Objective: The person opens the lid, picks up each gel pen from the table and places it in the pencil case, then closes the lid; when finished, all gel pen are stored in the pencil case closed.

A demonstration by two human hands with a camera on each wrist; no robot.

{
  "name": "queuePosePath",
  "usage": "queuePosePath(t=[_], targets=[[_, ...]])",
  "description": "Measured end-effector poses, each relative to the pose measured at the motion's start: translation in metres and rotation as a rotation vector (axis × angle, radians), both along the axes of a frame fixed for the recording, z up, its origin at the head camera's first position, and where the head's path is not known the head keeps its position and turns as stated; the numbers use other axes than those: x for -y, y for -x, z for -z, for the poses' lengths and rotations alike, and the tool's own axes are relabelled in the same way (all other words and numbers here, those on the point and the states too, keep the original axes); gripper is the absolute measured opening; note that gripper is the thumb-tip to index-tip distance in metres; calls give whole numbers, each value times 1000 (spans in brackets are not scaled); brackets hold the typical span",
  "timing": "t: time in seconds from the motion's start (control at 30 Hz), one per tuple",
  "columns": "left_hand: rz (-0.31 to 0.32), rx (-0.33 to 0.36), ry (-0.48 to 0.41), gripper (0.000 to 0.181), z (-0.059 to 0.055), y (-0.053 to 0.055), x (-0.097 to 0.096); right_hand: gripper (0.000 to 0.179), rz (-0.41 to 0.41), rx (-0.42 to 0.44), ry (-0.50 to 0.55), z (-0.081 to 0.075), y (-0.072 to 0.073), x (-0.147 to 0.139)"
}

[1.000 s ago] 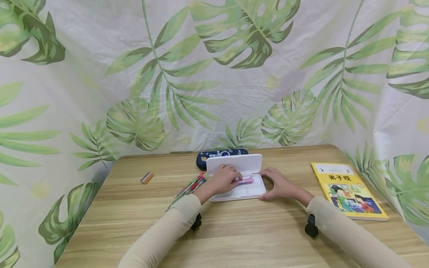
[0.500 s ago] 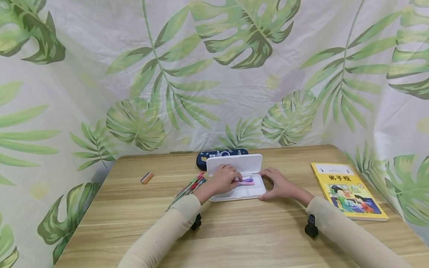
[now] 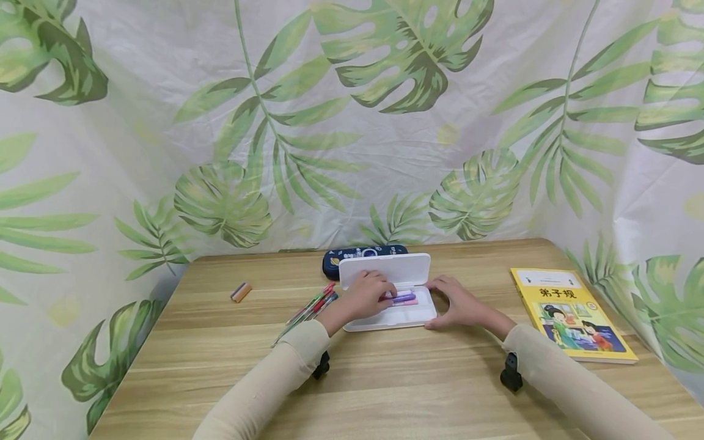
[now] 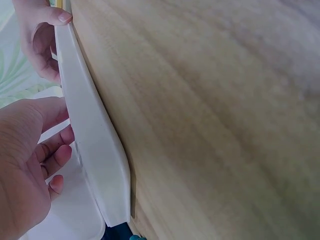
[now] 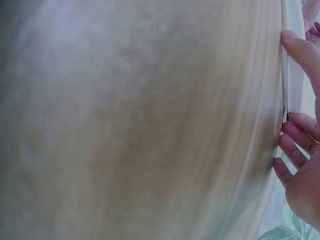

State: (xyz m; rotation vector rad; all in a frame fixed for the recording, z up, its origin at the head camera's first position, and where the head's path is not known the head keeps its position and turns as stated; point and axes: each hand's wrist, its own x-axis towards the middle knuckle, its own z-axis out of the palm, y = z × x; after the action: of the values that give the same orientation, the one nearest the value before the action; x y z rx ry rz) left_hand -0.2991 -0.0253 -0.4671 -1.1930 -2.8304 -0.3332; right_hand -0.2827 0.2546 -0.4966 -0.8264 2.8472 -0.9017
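A white pencil case (image 3: 407, 318) lies on the table with its lid (image 3: 409, 269) raised. My left hand (image 3: 367, 293) reaches into it from the left, fingers curled at a purple pen (image 3: 405, 297). Just in front of that pen lies a pink one (image 3: 411, 303). The case wall hides the fingertips in the left wrist view. Around the right end of the case my right hand (image 3: 453, 302) is spread, thumb at the front corner and fingers at the back. In the right wrist view its thumb (image 5: 297, 47) rests against the case.
Behind the lid stands a dark blue pencil case (image 3: 335, 261). Several coloured pens (image 3: 308, 311) lie left of the white case. Farther left is a small orange and purple block (image 3: 241, 292). A yellow book (image 3: 574, 315) lies at the right of the table (image 3: 418, 385).
Inside the white case the pens have shifted under my left fingers: the purple pen now shows in front of the fingers, above the pink one. My right hand stays put.
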Motion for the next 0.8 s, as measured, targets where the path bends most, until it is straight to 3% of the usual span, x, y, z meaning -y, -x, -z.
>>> queuePosePath(t=[0.8], targets=[[-12,-34,-7,18,-3,0,8,87,-4,-24,-6,-3,-2,4]])
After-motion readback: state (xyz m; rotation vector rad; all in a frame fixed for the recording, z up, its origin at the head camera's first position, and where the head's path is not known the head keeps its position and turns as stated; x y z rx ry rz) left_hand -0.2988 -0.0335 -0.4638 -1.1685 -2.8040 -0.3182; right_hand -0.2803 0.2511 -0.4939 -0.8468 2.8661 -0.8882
